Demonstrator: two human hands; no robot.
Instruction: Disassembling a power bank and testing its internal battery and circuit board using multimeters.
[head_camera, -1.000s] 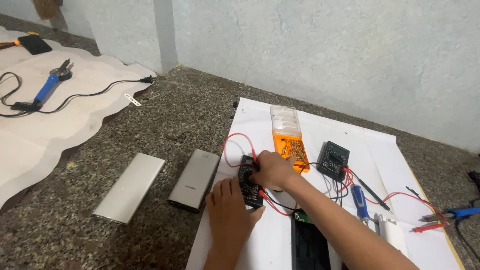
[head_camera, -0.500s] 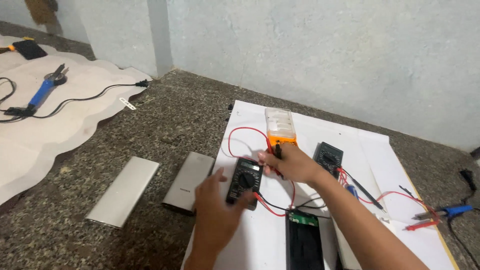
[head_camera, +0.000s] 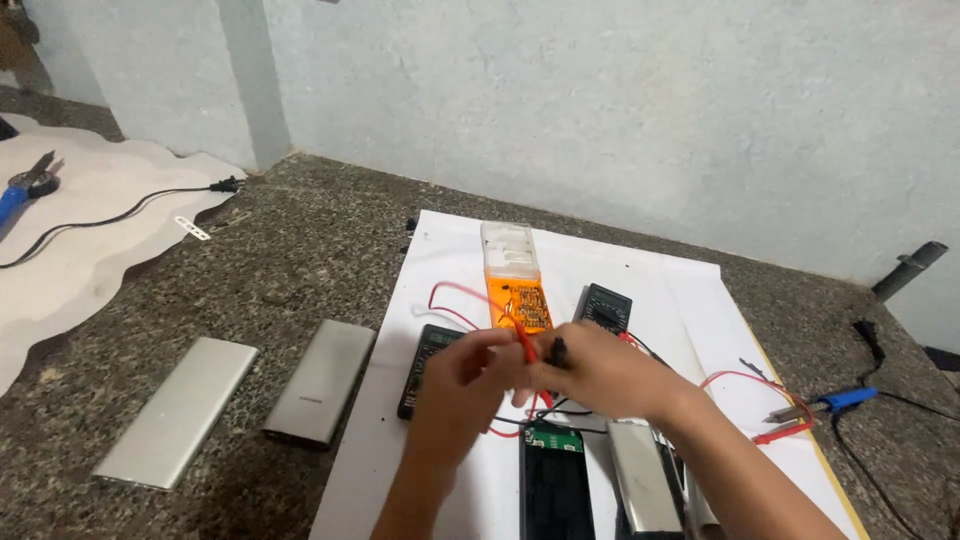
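Note:
My left hand (head_camera: 462, 378) is closed around a red test probe (head_camera: 522, 338), whose red lead (head_camera: 452, 296) loops over the white paper sheet (head_camera: 440, 250). Touching it on the right, my right hand (head_camera: 605, 372) pinches a black probe (head_camera: 558, 350). Both hands hover just in front of an orange circuit board (head_camera: 520, 300) with a clear plastic end (head_camera: 505, 250). A black multimeter (head_camera: 425, 358) lies partly under my left hand. A second black multimeter (head_camera: 606, 306) sits behind my right hand.
Two silver power bank shells (head_camera: 320, 382) (head_camera: 180, 410) lie on the speckled stone floor at left. An opened power bank with a green board (head_camera: 553, 470) and a silver casing (head_camera: 643, 478) lie near me. Blue-handled pliers (head_camera: 846, 400) rest at right. A black plug cable (head_camera: 150, 205) crosses a white cloth (head_camera: 90, 250).
My left hand has lifted off the multimeter and taken the red probe. My right hand drew back from the orange board towards the left hand. The view shifted up.

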